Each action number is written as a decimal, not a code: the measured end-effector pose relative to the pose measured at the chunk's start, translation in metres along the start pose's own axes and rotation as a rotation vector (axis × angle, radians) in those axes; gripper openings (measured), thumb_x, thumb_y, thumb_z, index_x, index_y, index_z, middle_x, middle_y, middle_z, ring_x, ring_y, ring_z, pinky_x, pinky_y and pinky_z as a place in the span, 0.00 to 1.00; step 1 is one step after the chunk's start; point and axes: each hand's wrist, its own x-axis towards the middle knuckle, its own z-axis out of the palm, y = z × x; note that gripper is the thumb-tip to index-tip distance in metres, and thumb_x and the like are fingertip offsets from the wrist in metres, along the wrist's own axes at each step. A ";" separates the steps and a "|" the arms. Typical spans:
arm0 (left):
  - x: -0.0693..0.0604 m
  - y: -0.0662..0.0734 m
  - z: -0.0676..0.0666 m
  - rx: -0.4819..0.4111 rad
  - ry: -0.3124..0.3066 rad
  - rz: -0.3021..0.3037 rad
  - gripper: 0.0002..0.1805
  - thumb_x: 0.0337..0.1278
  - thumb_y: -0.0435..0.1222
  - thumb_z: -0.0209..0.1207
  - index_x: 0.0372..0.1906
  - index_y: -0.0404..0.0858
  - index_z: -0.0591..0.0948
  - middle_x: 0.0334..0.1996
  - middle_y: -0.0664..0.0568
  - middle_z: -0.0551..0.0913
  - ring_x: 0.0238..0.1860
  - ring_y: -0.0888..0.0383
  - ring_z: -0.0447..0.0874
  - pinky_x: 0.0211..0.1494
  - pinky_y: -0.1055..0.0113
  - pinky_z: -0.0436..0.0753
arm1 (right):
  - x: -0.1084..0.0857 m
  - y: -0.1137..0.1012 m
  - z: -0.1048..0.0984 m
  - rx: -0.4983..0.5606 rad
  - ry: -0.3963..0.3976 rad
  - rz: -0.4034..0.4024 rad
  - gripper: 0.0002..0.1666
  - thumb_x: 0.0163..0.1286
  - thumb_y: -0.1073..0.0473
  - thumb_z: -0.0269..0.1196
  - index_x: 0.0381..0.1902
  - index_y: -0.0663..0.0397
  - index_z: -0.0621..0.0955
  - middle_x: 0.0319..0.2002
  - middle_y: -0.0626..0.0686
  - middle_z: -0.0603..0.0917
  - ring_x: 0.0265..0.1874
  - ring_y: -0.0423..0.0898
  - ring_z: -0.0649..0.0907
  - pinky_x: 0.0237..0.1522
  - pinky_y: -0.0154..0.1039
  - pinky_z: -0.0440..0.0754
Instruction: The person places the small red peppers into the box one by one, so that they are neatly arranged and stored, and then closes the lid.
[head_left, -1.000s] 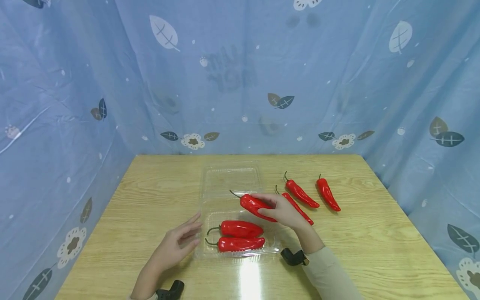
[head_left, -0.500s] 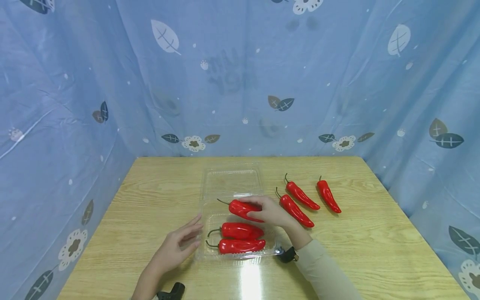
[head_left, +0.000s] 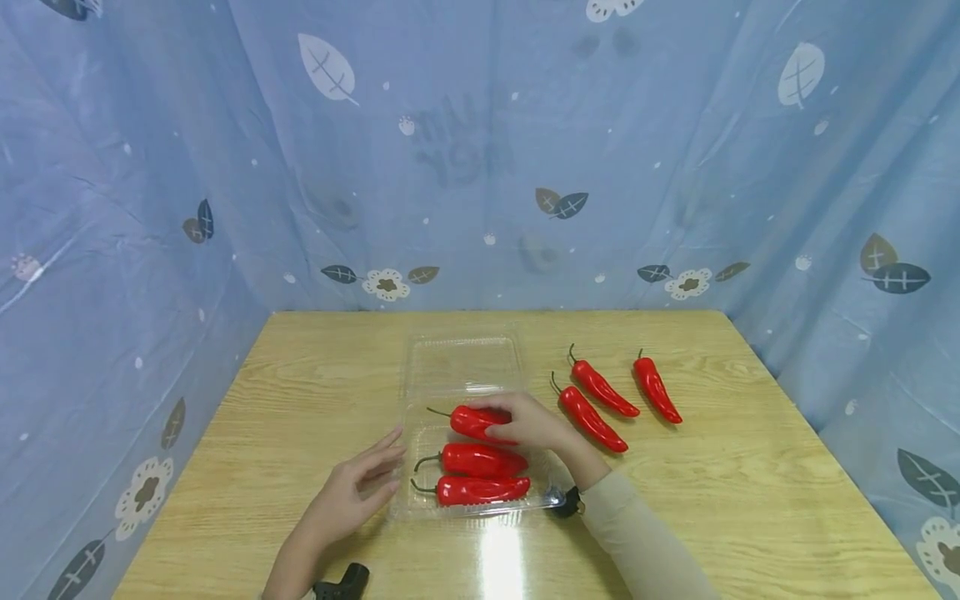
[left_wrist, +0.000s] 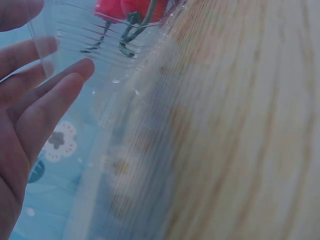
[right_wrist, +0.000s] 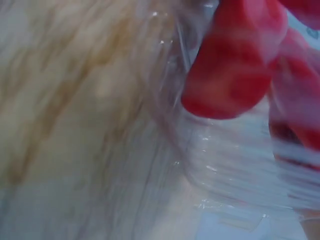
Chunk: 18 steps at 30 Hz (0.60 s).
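Note:
In the head view a clear plastic container (head_left: pixel 551 492) lies with its lid (head_left: pixel 465 337) folded back. Two red peppers, an upper one (head_left: pixel 480 459) and a lower one (head_left: pixel 482 490), lie side by side in it, stems left. The right hand (head_left: pixel 528 422) grips a third red pepper (head_left: pixel 468 422) over the container's back part, thumb in front, fingers behind. At the container's left edge is the left hand (head_left: pixel 348 500), fingers loosely spread, holding nothing. The left wrist view shows that hand (left_wrist: pixel 30 100) beside the clear wall (left_wrist: pixel 95 65); whether it touches is unclear.
Right of the container, three more red peppers lie on the wooden table: a near one (head_left: pixel 592 419), one behind it (head_left: pixel 603 389) and one farther right (head_left: pixel 657 389). A blue patterned curtain (head_left: pixel 480 167) stands behind the table and along both sides.
The right hand has carried its pepper left and slightly nearer the two peppers in the container, uncovering the near loose pepper on the table. The left hand has barely moved.

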 end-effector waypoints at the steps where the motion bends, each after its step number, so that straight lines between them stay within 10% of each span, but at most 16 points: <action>1: 0.000 0.001 0.000 -0.004 -0.005 0.000 0.24 0.63 0.31 0.57 0.62 0.29 0.71 0.71 0.41 0.60 0.56 0.44 0.78 0.54 0.60 0.83 | 0.000 0.000 0.000 -0.009 -0.001 0.008 0.27 0.63 0.66 0.63 0.61 0.46 0.77 0.54 0.50 0.81 0.44 0.43 0.78 0.46 0.36 0.81; 18: 0.000 0.002 0.001 0.012 0.011 0.019 0.24 0.62 0.31 0.58 0.63 0.31 0.71 0.70 0.41 0.62 0.56 0.45 0.79 0.54 0.59 0.83 | 0.007 0.007 0.009 -0.124 -0.069 0.063 0.26 0.64 0.63 0.63 0.61 0.43 0.77 0.56 0.48 0.80 0.51 0.43 0.78 0.57 0.42 0.78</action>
